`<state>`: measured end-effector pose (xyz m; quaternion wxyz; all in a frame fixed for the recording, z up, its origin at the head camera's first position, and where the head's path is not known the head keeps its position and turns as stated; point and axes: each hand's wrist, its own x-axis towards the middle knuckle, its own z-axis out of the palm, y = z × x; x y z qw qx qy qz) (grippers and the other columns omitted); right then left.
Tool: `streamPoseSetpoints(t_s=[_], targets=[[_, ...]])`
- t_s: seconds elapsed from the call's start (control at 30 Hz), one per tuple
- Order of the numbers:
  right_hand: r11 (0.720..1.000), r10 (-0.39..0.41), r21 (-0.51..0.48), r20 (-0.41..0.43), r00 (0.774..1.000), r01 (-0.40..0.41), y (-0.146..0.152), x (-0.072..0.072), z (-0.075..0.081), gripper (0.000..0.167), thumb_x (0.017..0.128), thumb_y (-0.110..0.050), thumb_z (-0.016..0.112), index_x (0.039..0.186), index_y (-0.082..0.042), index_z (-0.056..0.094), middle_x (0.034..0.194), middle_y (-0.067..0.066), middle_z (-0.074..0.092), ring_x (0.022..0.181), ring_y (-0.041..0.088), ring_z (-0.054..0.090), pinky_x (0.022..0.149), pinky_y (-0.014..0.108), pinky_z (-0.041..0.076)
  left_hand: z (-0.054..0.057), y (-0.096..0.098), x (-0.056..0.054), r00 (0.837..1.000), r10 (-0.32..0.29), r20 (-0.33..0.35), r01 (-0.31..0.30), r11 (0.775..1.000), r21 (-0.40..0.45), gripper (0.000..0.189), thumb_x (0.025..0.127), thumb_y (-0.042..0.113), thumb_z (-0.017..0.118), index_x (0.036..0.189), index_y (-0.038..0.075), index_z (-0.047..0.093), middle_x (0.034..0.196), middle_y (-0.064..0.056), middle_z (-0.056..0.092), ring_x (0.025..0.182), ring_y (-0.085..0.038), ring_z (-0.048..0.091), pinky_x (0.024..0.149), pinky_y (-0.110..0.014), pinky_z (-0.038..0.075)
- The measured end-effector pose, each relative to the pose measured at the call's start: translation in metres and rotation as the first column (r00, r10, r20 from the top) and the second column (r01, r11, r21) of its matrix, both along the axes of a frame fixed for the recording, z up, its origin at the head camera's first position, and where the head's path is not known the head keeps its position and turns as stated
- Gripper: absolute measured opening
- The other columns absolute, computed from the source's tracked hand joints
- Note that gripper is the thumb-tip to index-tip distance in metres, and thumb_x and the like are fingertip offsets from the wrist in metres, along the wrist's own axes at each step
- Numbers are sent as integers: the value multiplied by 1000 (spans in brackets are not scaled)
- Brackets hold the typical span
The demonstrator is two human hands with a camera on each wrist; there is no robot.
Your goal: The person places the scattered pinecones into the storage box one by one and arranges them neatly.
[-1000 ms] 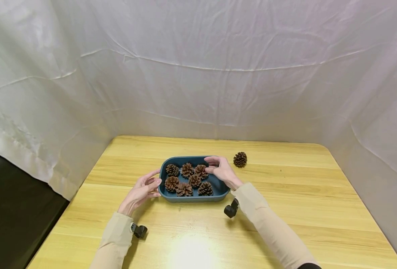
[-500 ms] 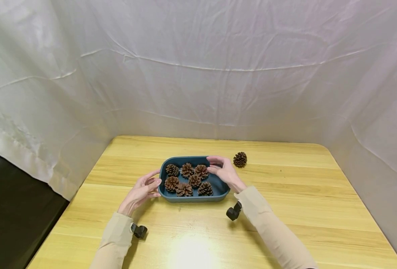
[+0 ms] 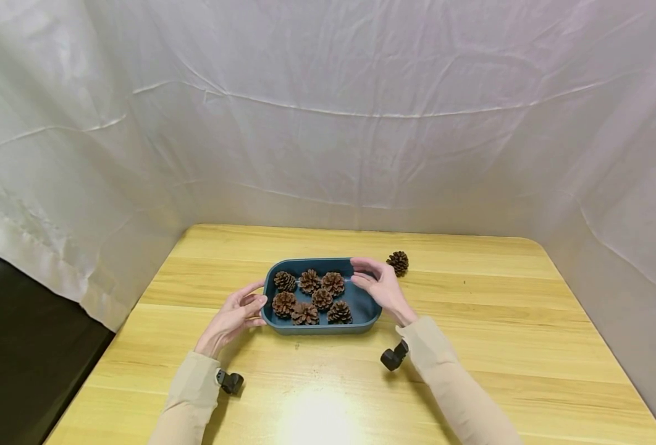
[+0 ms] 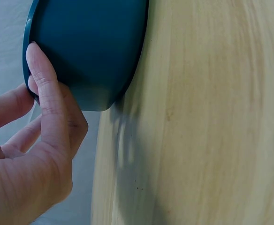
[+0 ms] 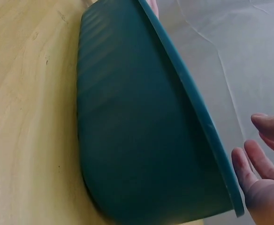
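A dark blue rectangular tray (image 3: 320, 330) with rounded corners sits on the table, holding several brown pine cones (image 3: 306, 314), mostly toward its left and middle. My left hand (image 3: 233, 318) pinches the tray's left rim between thumb and fingers; the left wrist view shows this grip on the blue wall (image 4: 90, 47). Over the tray's right end hovers my right hand (image 3: 380, 287), fingers loosely bent and holding nothing. In the right wrist view its fingertips are just past the tray's rim (image 5: 207, 124). A single pine cone (image 3: 399, 263) lies on the table behind the right hand, partly covered by it.
The light wooden table (image 3: 500, 321) extends on all sides of the tray. Pale cloth (image 3: 361, 154) hangs behind and beside it. A dark surface (image 3: 22, 352) lies past the left edge. Small black cameras (image 3: 230, 382) are worn on both wrists.
My right hand has moved right, away from the pine cone at the tray's upper right, toward the tray's right end and the loose pine cone. The left hand and tray stay put.
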<state>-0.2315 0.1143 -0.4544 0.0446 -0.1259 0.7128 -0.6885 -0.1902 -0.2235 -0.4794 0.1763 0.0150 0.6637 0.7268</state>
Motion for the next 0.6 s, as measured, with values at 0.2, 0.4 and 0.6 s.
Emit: streamPoseSetpoints(t_s=[0.2,0.4,0.6], targets=[[999,-11,-34,-44,999,10,5,4,-3,45,93,11,62,137,11,53,142,33,51,133,47,47,98,13,54,-1,0,0,1000,-3,4,3,1000,5,63,104,9,52,159,2,22,104,2,60,75,-5,63,68,-19,61],[997,-63,-46,-78,995,60,13,7,-8,42,93,9,63,134,11,56,139,34,53,127,39,53,98,11,53,0,0,1,1000,-4,6,4,1000,4,63,104,9,52,159,2,22,105,1,59,75,-5,63,68,-19,61],[988,-103,-126,-123,987,87,21,8,-14,41,92,9,64,131,15,56,134,35,55,120,30,60,99,14,54,1,0,1,1000,-2,6,2,1000,5,63,104,9,53,159,2,22,105,1,59,76,-6,63,68,-19,62]])
